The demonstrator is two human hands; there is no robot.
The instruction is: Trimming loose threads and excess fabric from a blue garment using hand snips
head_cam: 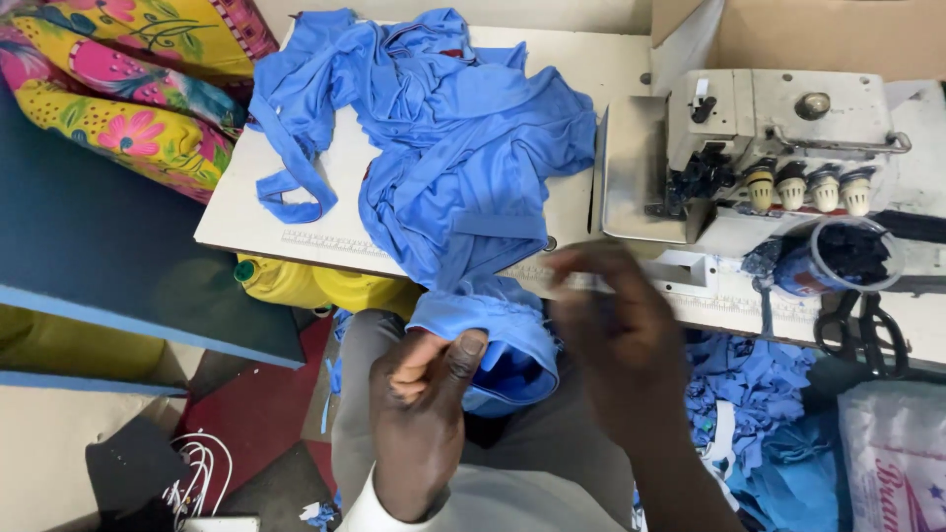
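A pile of blue fabric [443, 148] lies on the white sewing table [246, 222] and hangs over its front edge into my lap. My left hand [429, 394] pinches the hanging end of that fabric between thumb and fingers. Blurred by motion, my right hand [611, 335] is raised just to the right of the cloth, in front of the table edge; something thin and pale shows at its fingertips, and I cannot tell what it is.
A white overlock sewing machine [778, 138] stands at the right of the table, with a cup of dark scraps [838, 258] and black scissors [862, 330] beside it. Blue offcuts [759, 394] lie below on the right. Bright floral cloth [128, 79] is at far left.
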